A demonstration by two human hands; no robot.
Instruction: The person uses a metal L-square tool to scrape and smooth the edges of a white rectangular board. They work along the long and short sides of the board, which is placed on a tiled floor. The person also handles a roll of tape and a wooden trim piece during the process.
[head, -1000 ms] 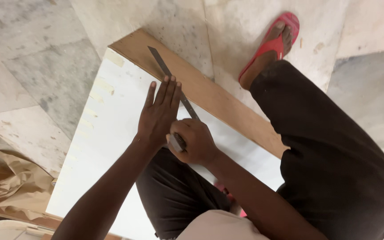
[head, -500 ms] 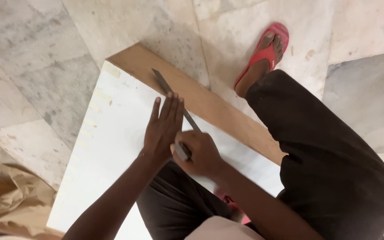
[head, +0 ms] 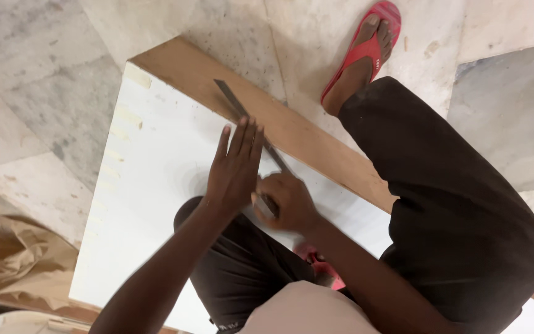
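Ideally, left hand (head: 235, 170), fingers flat and spread, pins the ruler (head: 251, 127) on the white board (head: 149, 185) while right hand (head: 287, 201), closed on a small tool (head: 266, 204), draws steadily along its edge.

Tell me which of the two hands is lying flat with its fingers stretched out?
The left hand. It lies palm down on the metal ruler and white board, fingers extended. The right hand beside it is curled closed around a small tool, not flat.

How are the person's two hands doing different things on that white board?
The left hand lies flat with fingers stretched out, pressing the metal ruler; the right hand is curled into a grip around a small tool. The left sits further up the white board, the right nearer the body. Both meet at the ruler.
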